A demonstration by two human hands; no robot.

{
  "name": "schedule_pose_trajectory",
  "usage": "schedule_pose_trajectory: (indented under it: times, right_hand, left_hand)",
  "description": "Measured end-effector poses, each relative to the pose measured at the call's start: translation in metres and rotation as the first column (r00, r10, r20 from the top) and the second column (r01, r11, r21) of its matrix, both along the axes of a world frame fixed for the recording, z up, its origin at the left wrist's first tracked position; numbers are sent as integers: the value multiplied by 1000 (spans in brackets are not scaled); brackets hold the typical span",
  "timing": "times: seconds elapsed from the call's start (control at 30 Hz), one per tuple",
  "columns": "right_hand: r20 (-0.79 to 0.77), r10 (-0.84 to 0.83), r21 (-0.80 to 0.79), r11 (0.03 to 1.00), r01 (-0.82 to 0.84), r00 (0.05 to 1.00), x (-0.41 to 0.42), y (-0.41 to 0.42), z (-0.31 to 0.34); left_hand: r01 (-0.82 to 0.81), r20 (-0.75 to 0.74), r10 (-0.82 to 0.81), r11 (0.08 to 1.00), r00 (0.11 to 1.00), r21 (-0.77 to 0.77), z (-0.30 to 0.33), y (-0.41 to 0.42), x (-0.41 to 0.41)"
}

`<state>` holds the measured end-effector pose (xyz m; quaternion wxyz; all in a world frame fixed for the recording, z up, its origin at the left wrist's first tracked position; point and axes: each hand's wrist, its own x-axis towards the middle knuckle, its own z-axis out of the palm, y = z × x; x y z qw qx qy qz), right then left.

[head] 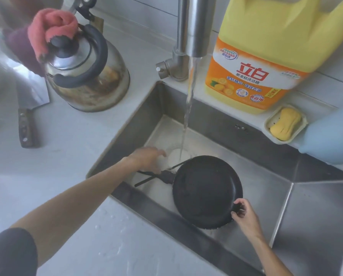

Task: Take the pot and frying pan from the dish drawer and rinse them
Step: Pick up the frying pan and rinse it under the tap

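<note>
A black frying pan (pixel 206 191) is held tilted inside the steel sink (pixel 282 206). Its dark handle (pixel 165 176) points left. My left hand (pixel 147 160) grips that handle near its end. At the pan's near right rim, my right hand (pixel 244 215) pinches the edge. Water (pixel 188 108) runs from the tap (pixel 190 26) and lands just beyond the pan's far rim, on a blurred white round shape (pixel 175 156) on the sink floor. A thin black rod (pixel 144 182) lies under the handle. I cannot tell whether a pot is in the sink.
A stained steel kettle (pixel 87 72) with a pink cloth (pixel 51 28) on its lid stands on the counter to the left, beside a cleaver (pixel 27 108). A yellow detergent jug (pixel 266 56), a soap dish (pixel 286 124) and a pale blue container (pixel 330 136) sit behind the sink.
</note>
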<state>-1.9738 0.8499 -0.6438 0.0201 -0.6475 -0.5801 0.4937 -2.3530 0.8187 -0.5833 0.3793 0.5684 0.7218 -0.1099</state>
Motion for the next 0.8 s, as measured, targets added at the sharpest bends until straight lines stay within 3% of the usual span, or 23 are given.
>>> schedule_pose_trajectory:
  times: [0.03, 0.1, 0.23, 0.33, 0.47, 0.8]
  right_hand:
    - [3, -2, 4, 1000, 2, 1000, 0, 1, 0]
    - [6, 1, 9, 1000, -1, 1000, 0, 4, 0]
    - [-26, -9, -2, 1000, 9, 1000, 3, 18, 4]
    - [-50, -20, -19, 1000, 20, 999, 14, 33, 12]
    - [-133, -33, -17, 999, 31, 991, 8, 51, 40]
    - [-270, 147, 93, 988, -126, 952, -65, 73, 111]
  left_hand:
    - [165, -44, -177, 967, 983, -192, -13, -7, 1]
    - [272, -101, -317, 910, 943, -313, -30, -17, 2]
    - [264, -131, -286, 951, 949, -161, -36, -26, 2]
    - [224, -82, -220, 974, 972, 40, -7, -20, 1]
    - [164, -80, -146, 938, 986, 306, 49, -16, -5]
    - [-24, -183, 101, 923, 978, 384, 125, -61, -42]
